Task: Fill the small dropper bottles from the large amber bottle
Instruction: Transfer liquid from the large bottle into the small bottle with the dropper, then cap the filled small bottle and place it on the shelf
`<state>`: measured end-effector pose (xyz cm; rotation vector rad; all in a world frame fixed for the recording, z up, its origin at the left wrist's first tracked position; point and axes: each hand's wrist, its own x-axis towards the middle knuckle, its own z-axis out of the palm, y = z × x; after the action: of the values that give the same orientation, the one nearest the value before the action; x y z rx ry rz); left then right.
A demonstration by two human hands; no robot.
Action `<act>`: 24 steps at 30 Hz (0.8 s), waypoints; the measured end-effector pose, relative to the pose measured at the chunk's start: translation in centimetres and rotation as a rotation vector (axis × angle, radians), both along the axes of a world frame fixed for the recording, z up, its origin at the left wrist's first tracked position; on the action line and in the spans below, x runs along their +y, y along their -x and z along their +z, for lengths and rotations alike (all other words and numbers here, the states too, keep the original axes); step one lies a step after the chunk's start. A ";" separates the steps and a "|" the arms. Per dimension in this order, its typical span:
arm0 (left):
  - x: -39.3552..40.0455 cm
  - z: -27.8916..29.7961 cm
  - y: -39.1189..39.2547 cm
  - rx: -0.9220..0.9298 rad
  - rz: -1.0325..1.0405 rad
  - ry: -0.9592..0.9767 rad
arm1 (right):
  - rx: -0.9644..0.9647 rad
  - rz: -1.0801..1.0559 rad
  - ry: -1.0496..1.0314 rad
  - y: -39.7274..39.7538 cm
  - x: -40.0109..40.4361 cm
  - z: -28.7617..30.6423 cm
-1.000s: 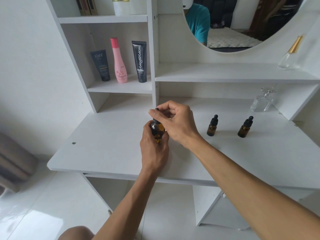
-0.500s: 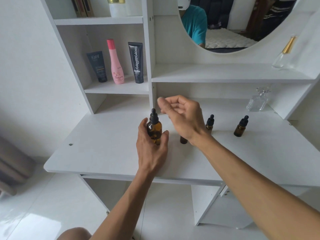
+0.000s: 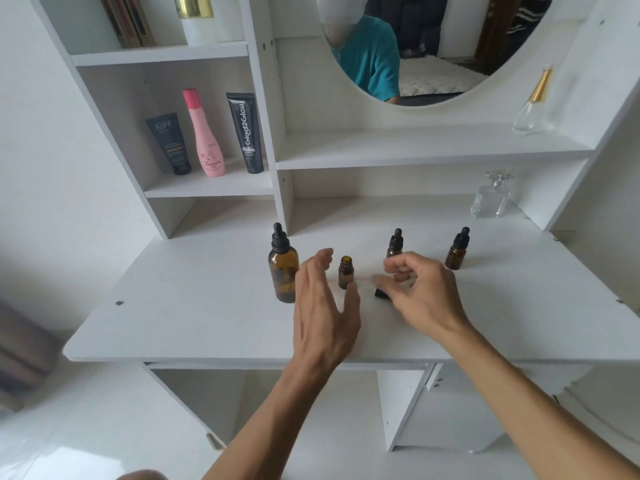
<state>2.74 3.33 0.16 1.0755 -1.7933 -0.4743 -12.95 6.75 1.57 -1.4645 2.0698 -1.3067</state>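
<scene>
The large amber bottle (image 3: 283, 271) stands on the white desk (image 3: 194, 306) with its black dropper cap on, free of both hands. Just right of it stands a small amber bottle (image 3: 346, 274) with no cap. My left hand (image 3: 323, 310) is open, its fingers spread beside and in front of that small bottle without touching it. A black dropper cap (image 3: 381, 293) lies on the desk under the fingertips of my right hand (image 3: 420, 294), whose fingers are loosely curled and apart. Two more small bottles, one (image 3: 395, 242) and another (image 3: 457, 250), stand capped behind.
A clear glass perfume bottle (image 3: 490, 199) stands at the desk's back right, another (image 3: 531, 105) on the shelf above. Two tubes and a pink bottle (image 3: 204, 136) fill the left shelf. A round mirror (image 3: 408, 46) hangs above. The desk's front edge is near my wrists.
My left hand let go of the large amber bottle and moved right toward the open small bottle. My right hand dropped from above the large bottle to the cap on the desk.
</scene>
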 end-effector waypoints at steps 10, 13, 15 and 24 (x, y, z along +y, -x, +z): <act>-1.9 0.1 1.0 -0.095 -0.078 -0.315 | -0.046 0.020 -0.010 -0.2 0.2 -1.8; -2.2 0.3 1.3 -0.092 -0.073 -0.315 | -0.109 -0.005 0.082 0.2 0.3 -1.1; -2.3 0.3 1.4 -0.086 -0.071 -0.315 | -0.145 0.015 0.141 0.4 0.0 0.0; -2.5 0.1 1.6 -0.083 -0.061 -0.311 | 0.048 0.200 0.059 0.5 -2.0 5.8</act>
<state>1.09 0.87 0.23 1.2692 -1.8693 -0.7749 -13.41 4.77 7.37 -1.6942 1.8703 -1.2746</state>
